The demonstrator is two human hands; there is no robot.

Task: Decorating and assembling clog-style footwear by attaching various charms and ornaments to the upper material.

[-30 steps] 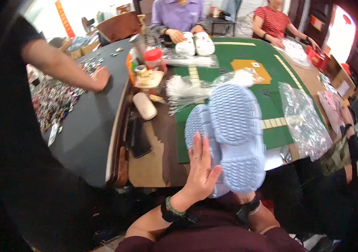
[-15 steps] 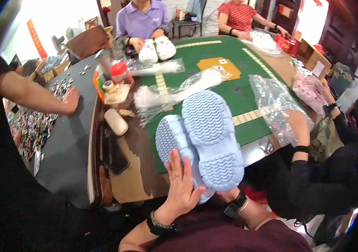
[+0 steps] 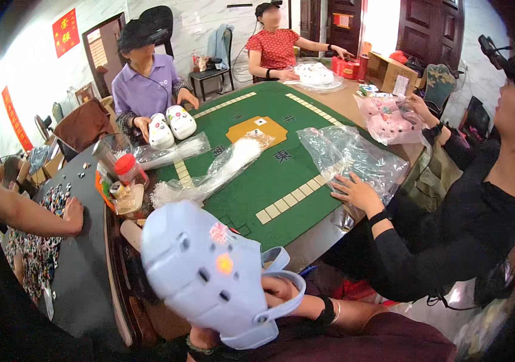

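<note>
A pale blue clog (image 3: 197,271) with round vent holes, a pink charm and an orange-yellow charm is held up close, its top side facing me. A second pale blue strap (image 3: 277,258) shows behind it, part of the other clog, which is mostly hidden. My right hand (image 3: 278,289) grips the clogs by the heel end, its fingers bent inside the strap. My left hand (image 3: 203,338) is at the lower left edge of the near clog; the shoe covers its fingers.
A green game mat (image 3: 239,199) lies on the table with clear plastic bags (image 3: 360,157). Co-workers sit around it with white clogs (image 3: 171,125) and bagged pink clogs (image 3: 390,117). A red-lidded jar (image 3: 129,169) stands left, near a dark table (image 3: 91,241) with many small charms.
The clogs turned from soles facing me to tops facing me and moved lower left. My left hand went from flat on them to mostly hidden. The view tilted up.
</note>
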